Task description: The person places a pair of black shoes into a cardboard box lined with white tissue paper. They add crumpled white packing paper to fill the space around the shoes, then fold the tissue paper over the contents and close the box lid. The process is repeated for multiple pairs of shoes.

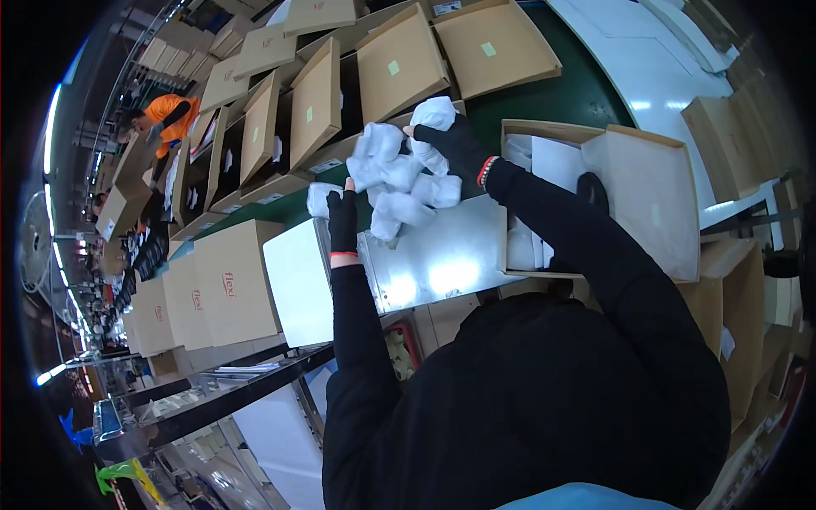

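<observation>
While gripping paper wad (434, 111) in right hand (456, 146), not discerning left hand (343, 219) closure; likely handling light, soft; best cupping middle.

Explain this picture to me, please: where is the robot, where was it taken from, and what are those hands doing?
There is no robot here: these are a person's own hands, in dark gloves with bare fingertips. The camera sits on that person's head, looking down; its wide fisheye lens bends straight edges.

In front is a shiny metal surface, with a pile of white wrapped bundles at its far side. The right hand appears to hold a bundle at the top of the pile, though some fingers are hidden. The left hand is at the pile's left side; I cannot tell whether it grips anything.

To the right is an open cardboard box containing white paper. Beyond the pile stand more open boxes.
</observation>
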A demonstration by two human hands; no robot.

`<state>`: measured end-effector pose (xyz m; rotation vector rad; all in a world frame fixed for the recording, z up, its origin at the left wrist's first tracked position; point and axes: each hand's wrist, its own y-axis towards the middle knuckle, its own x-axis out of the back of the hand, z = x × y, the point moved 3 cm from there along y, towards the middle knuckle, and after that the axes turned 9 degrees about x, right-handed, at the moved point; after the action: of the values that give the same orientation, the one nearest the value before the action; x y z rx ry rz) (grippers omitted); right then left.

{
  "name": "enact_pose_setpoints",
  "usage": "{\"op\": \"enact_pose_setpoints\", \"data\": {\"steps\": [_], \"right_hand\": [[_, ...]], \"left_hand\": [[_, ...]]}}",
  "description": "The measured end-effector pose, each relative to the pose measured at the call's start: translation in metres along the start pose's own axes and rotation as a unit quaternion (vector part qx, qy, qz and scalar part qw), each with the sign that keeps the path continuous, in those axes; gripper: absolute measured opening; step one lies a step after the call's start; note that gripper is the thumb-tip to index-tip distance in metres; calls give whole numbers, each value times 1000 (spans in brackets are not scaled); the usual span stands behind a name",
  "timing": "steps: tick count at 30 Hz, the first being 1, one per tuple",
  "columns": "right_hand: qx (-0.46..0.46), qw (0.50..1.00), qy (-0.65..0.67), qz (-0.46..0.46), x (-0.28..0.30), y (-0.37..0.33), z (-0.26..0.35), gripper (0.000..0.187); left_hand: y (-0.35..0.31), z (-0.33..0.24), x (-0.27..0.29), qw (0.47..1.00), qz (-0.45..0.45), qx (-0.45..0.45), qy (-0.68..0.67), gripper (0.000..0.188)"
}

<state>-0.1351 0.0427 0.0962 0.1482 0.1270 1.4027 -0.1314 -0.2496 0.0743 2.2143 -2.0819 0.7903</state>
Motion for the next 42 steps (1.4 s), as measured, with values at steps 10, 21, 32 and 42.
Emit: {"op": "enact_pose_setpoints", "data": {"steps": [10, 21, 32, 42], "right_hand": [[329, 895, -282, 108, -40, -39, 54, 80], [326, 883, -303, 151, 162, -155, 79, 82], [-166, 640, -750, -1, 484, -292, -37, 71], [-202, 656, -719, -109, 444, -307, -82, 44]], "left_hand": [[-64, -79, -82, 889, 241, -108, -375, 58], [-163, -84, -183, 966, 133, -193, -111, 60], [-142, -72, -437, 833, 166, -353, 391, 74], [-111, -49, -511, 822, 214, -419, 321, 60]]}}
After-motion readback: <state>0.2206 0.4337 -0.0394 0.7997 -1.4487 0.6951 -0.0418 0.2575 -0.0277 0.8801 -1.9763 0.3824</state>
